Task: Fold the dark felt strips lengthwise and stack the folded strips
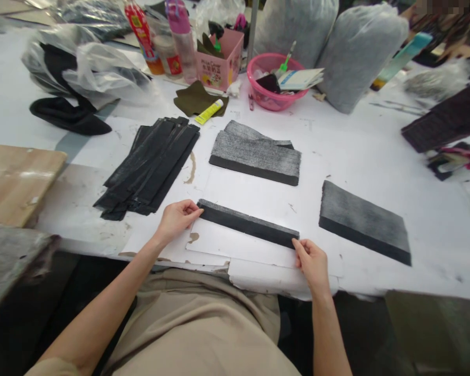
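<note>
A long black fabric strip with a grey fuzzy upper edge lies on the white paper in front of me. My left hand pinches its left end between thumb and fingers. At the other end, my right hand grips the corner the same way. Beyond the strip sits a grey fabric piece with a black edge, on top of another one. A similar grey piece lies apart to the right. Left of the strip is an overlapping pile of black strips.
At the back stand a pink basin of small items, a pink box, a pink-capped bottle and grey-filled bags. A yellow tube rests on dark green scraps. A wooden board is at left.
</note>
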`<state>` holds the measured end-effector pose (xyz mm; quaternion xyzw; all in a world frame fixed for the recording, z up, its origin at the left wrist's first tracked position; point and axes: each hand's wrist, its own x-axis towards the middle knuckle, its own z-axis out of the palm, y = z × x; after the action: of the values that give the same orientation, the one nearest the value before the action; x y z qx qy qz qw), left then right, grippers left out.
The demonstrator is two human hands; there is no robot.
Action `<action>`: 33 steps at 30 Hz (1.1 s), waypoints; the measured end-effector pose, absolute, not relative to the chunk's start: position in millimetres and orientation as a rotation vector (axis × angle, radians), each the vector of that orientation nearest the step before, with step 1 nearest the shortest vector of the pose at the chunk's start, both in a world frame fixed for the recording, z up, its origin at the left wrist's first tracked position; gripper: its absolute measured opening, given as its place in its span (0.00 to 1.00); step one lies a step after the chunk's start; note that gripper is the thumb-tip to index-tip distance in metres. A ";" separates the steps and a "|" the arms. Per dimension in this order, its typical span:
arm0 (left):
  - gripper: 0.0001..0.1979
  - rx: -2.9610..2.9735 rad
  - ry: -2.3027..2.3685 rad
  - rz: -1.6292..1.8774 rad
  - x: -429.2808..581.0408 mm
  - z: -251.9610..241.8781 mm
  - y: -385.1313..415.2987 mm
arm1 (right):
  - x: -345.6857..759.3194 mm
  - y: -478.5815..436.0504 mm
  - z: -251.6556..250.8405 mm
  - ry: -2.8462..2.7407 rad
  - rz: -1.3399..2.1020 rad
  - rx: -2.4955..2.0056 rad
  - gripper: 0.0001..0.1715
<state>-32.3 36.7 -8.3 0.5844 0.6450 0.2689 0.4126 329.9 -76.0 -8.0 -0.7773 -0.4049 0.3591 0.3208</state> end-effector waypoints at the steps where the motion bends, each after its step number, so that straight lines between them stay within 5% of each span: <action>1: 0.14 1.472 1.624 0.675 -32.6 -9.0 36.8 | 329.4 -75.9 -7.9 -1.076 0.932 -2.048 0.23; 33: 0.18 1.438 1.698 0.580 -34.7 -11.6 36.0 | 322.0 -73.9 -9.3 -1.024 0.841 -2.119 0.21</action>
<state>-34.7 36.0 -11.6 0.5706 0.6741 0.2301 0.4088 322.0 -73.9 -9.3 -0.8045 -0.3889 0.3192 0.3157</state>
